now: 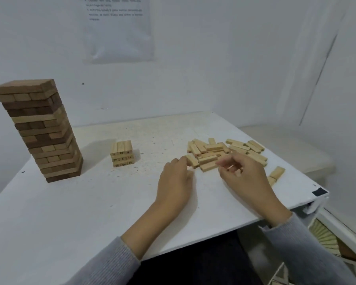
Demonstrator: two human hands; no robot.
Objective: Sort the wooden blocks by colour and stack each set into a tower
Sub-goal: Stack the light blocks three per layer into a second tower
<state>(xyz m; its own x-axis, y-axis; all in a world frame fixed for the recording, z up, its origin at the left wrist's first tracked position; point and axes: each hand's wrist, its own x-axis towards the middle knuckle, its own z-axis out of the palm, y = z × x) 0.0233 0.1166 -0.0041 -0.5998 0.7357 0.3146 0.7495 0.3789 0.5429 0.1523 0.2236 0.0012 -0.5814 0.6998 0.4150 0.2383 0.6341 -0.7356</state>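
The brown tower (39,130) stands finished by the desk's (90,202) left edge, out of the way of reaching arms. The pale stack (122,154), only a few layers high, sits mid-desk towards the far edge. The loose pale pile (224,150) lies along the right edge, probably kept close for quick picking. The left hand (176,182) has its curled fingertips on the end block (192,160) at the pile's near-left side (the thumb is hidden, so I cannot tell if it pinches). The right hand (243,175) hovers over the pile, fingers loose and apart, apparently empty, likely choosing the next piece
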